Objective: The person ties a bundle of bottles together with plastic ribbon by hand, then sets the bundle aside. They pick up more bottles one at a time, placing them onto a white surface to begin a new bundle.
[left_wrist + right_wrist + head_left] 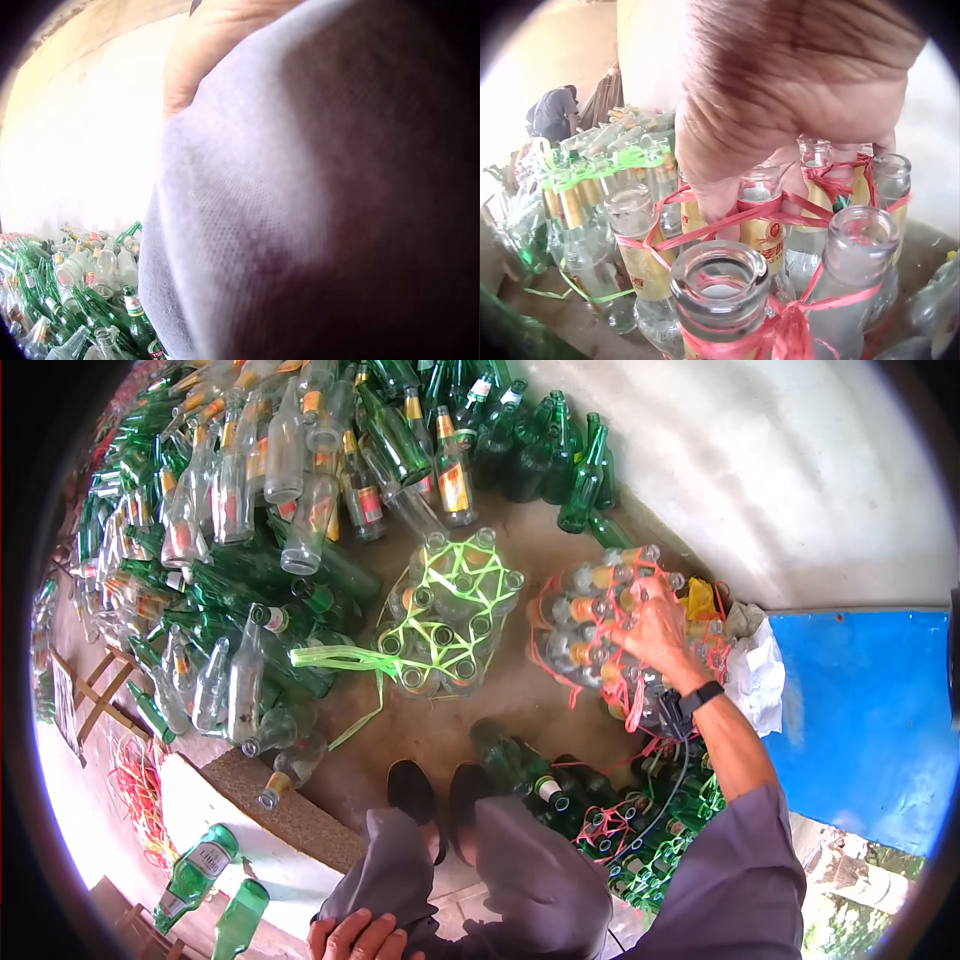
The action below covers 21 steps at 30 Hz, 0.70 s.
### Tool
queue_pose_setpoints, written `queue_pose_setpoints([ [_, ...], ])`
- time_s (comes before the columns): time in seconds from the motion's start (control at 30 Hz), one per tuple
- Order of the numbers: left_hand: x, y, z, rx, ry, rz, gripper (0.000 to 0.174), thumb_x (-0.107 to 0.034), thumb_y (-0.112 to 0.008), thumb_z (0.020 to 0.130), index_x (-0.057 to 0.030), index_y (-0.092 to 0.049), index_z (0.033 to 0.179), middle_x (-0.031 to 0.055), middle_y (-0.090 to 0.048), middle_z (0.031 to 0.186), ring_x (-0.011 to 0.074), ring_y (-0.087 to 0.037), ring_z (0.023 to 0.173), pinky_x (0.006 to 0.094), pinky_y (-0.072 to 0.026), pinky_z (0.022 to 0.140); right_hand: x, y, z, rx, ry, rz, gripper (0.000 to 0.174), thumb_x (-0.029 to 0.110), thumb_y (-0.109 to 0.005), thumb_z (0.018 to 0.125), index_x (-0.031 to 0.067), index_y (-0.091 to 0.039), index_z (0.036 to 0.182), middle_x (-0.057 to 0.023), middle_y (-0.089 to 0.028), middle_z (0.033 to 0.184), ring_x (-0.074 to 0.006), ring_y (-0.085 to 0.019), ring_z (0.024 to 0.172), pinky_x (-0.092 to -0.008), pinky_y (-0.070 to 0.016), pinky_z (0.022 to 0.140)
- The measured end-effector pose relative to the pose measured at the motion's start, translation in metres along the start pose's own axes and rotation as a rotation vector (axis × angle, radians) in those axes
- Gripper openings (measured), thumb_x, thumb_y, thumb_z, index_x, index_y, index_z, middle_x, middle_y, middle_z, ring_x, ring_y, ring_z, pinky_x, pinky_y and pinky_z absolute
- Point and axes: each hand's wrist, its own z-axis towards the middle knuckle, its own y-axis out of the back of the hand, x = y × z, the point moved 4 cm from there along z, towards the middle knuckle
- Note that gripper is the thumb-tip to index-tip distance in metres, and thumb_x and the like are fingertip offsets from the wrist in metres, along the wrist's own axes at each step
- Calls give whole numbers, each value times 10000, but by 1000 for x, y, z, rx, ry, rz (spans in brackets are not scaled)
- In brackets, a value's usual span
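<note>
My right hand (655, 628) reaches down onto a bundle of clear glass bottles (582, 632) tied with red plastic twine. In the right wrist view, its thumb and fingers curl down among the bottle necks and grip the bundle at the red twine (731, 219). Open bottle mouths ring the hand, and the fingertips are partly hidden behind the necks. My left hand (360, 938) lies relaxed on my grey trouser leg and holds nothing. Left of the red-tied bundle stands another bundle of clear bottles (430, 605), laced with bright green twine (345, 658).
Piled green and clear bottles (235, 490) fill the left and back. Green bottles (520, 765) lie by my feet, with red-tied ones (610, 825) further right. A blue panel (860, 710) stands right, a white wall (760, 480) behind. Another person (553, 114) bends over in the background.
</note>
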Motion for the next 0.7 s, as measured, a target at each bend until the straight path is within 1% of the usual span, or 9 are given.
queue_pose_setpoints([
  [0.07,0,0,2,4,10,-14,231,-199,-697,917,-28,-715,1071,129,-731,1141,346,-670,1108,527,-474,995,-1,1,14,-32,18,-55,363,322,-886,626,4,-718,671,-87,-609,1205,-337,-606,1124,-518,-499,879],
  [0.13,0,1,3,9,17,-7,231,-199,-697,918,-27,-715,1071,131,-731,1140,345,-672,1104,523,-477,991,-12,0,28,26,-96,-10,385,324,-892,626,-8,-729,737,-91,-612,1255,-345,-613,1154,-528,-503,918],
  [0.17,0,1,3,12,15,-5,231,-198,-698,918,-26,-714,1071,132,-731,1139,345,-673,1100,520,-480,987,-19,-3,35,74,-202,-7,466,336,-900,625,-17,-737,883,-100,-595,1322,-347,-591,1217,-537,-495,968],
  [0.27,1,0,2,-3,24,-9,230,-192,-699,918,-25,-713,1074,136,-729,1137,344,-674,1096,515,-488,977,-21,-1,40,97,-225,-31,538,356,-906,627,-17,-728,971,-110,-572,1375,-345,-578,1240,-539,-486,991],
  [0.33,-1,1,4,-6,16,-12,231,-188,-701,915,-23,-712,1076,137,-728,1134,345,-675,1094,514,-490,973,-24,-2,36,85,-246,-36,538,381,-903,638,-17,-743,963,-113,-560,1396,-343,-559,1269,-535,-469,1029],
  [0.53,-5,2,0,2,-3,-6,246,-168,-713,898,-14,-704,1090,141,-725,1132,354,-675,1086,517,-489,969,-18,3,26,94,-217,-93,550,442,-841,727,10,-772,1062,-183,-414,1585,-390,-418,1437,-536,-398,1128],
  [0.57,-5,3,-2,-4,-8,-4,252,-164,-716,891,-12,-702,1092,142,-724,1134,357,-675,1085,517,-487,969,-18,3,24,118,-195,-120,586,449,-814,756,29,-752,1161,-206,-372,1612,-392,-385,1466,-549,-371,1143],
  [0.6,-5,3,-5,-1,-8,-3,252,-164,-716,891,-12,-702,1092,142,-724,1134,357,-675,1085,517,-487,969,-18,4,18,120,-197,-118,586,449,-814,756,29,-752,1161,-206,-372,1612,-392,-385,1466,-549,-371,1143],
  [0.7,-3,4,-12,-3,9,-20,266,-158,-718,881,-10,-703,1101,147,-722,1142,359,-672,1094,514,-483,974,-6,9,-2,-63,-88,-141,645,412,-803,778,38,-680,1289,-212,-343,1625,-387,-356,1484,-567,-339,1140],
])
